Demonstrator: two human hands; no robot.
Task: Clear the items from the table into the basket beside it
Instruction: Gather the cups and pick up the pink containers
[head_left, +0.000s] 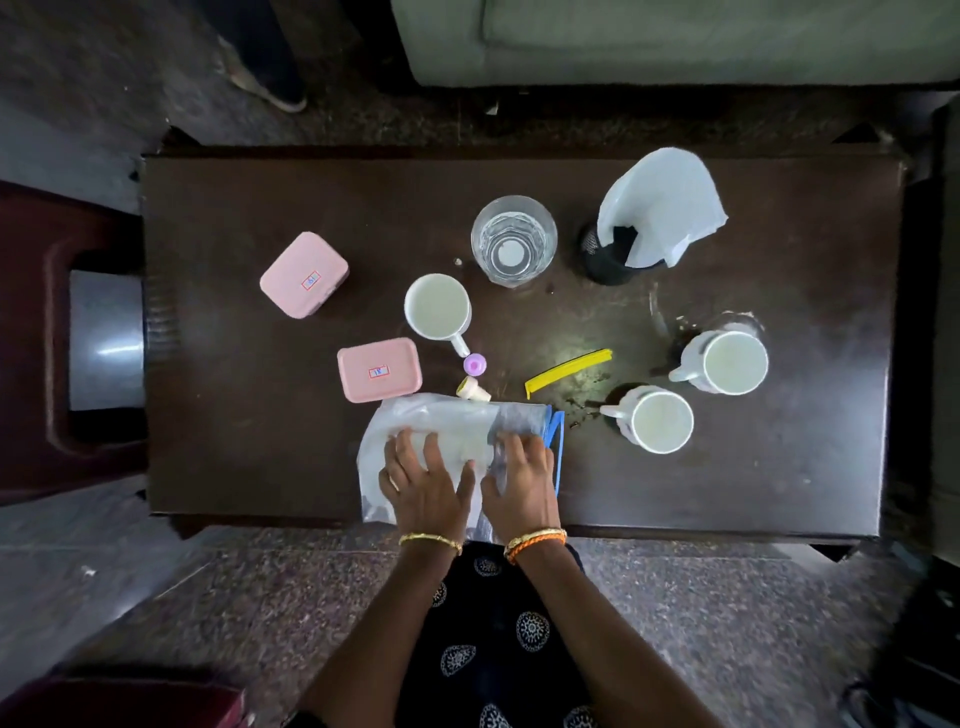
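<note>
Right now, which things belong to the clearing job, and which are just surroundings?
Job: plastic bag under both hands, three mugs, glass, two pink boxes, yellow clip, mesh cup.
Surroundings: sofa, red chair, floor.

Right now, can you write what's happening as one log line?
left hand: flat on plastic bag | right hand: on bag | mugs: three, on table
</note>
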